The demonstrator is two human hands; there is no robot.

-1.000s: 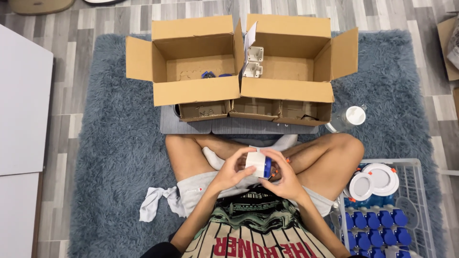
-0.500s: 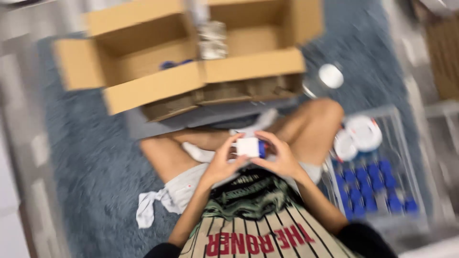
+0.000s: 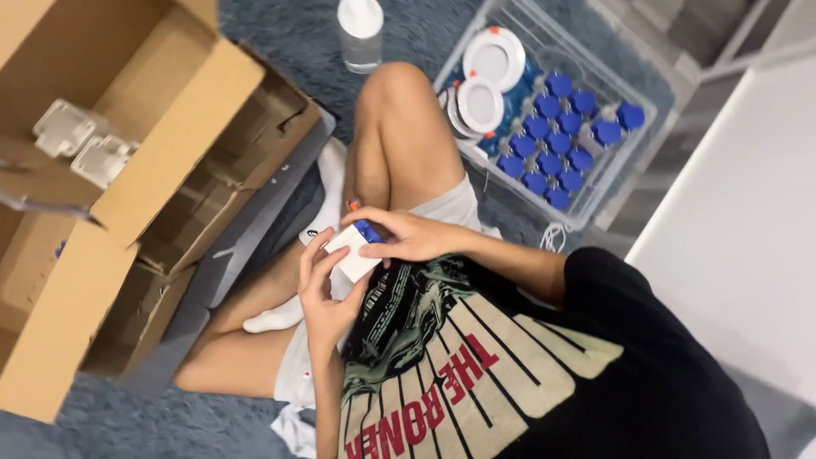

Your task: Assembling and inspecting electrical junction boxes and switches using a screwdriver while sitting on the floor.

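the small white box sits in the lap, pinched between both hands. the left hand cups it from below, thumb and fingers curled up around its near edges; the right hand comes in from the far side, fingertips closed over the top corner where a small blue piece sticks out, touching the box. neither hand is spread — both are pressed in on the box.

judging by how loosely it is carried, the box looks light, stiff and hard-shelled like moulded plastic, with smooth faces that could slip if gripped only by the flats. the surer hold seems to be across its short edges, as the left hand has it, leaving the blue end free for the other fingers. the blue part looks small and could be the weaker spot, so a light pinch there rather than a twist seems wise.

beyond the right hand, past the knee, a clear plastic bin holds rows of blue caps and round white discs. a capped clear bottle stands near it. to the left hand's outer side lie open cardboard boxes on a grey shaggy rug, with pale blocky parts inside one.
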